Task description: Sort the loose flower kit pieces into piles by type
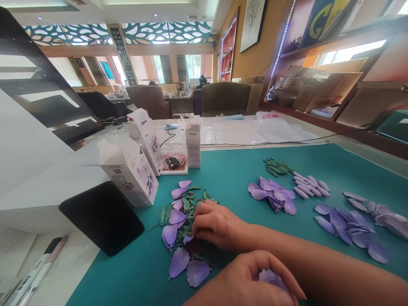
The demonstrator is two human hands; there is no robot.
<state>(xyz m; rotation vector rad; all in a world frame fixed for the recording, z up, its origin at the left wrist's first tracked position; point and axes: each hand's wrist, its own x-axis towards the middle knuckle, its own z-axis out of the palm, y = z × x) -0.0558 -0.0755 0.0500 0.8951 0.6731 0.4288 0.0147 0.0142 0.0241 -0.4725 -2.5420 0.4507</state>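
My right hand (pixel 219 225) reaches in from the right over a mixed pile of green and purple plastic flower parts (pixel 181 231). Its fingers are bent together at the pile's right side, and what they pinch, if anything, is hidden. Lower down, my left hand (pixel 248 280) is curled around light purple petals (pixel 270 277), partly covered by its fingers. Loose purple petals (pixel 179 262) lie at the near end of the pile. Green leaves (pixel 165 214) and small red pieces show among the parts.
Sorted on the green mat (pixel 229 170) at the right are green stems (pixel 278 167), lilac petals (pixel 274 194), slim buds (pixel 310 186), darker petals (pixel 350 227) and pale petals (pixel 387 216). White boxes (pixel 130 170) and a black tablet (pixel 103 217) stand at the left.
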